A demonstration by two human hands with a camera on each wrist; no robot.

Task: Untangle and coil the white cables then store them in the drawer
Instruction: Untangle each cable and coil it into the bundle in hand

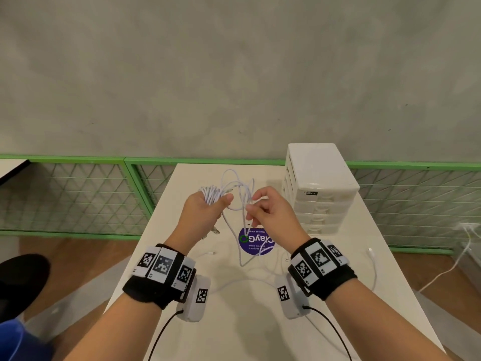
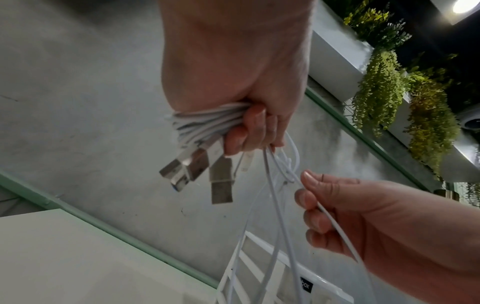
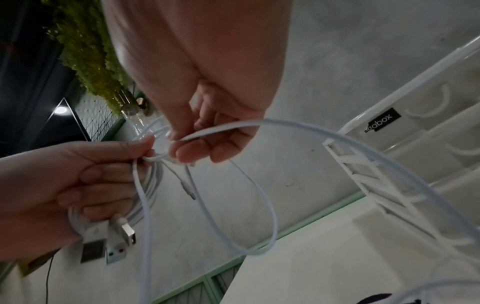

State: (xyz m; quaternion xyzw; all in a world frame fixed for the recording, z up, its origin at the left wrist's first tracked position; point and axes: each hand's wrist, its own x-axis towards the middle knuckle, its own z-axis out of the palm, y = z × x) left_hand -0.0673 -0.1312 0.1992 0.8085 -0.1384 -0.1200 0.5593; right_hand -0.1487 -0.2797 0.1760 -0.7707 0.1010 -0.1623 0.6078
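My left hand (image 1: 208,208) grips a bundle of white cables (image 1: 212,195) above the white table (image 1: 234,321). Several metal USB plugs (image 2: 205,170) stick out below its fingers (image 2: 246,131). My right hand (image 1: 263,209) pinches one white strand (image 3: 221,128) between thumb and fingertips, close to the left hand. Tangled loops (image 1: 238,183) rise between both hands, and strands (image 1: 240,246) hang down onto the table. The white drawer unit (image 1: 318,188) stands at the back right, all drawers closed.
A round blue sticker (image 1: 257,243) lies on the table under the hanging strands. A loose white cable end (image 1: 372,256) rests near the right table edge. Green mesh fencing (image 1: 78,194) runs behind the table. Another cable (image 1: 447,269) trails over the floor at right.
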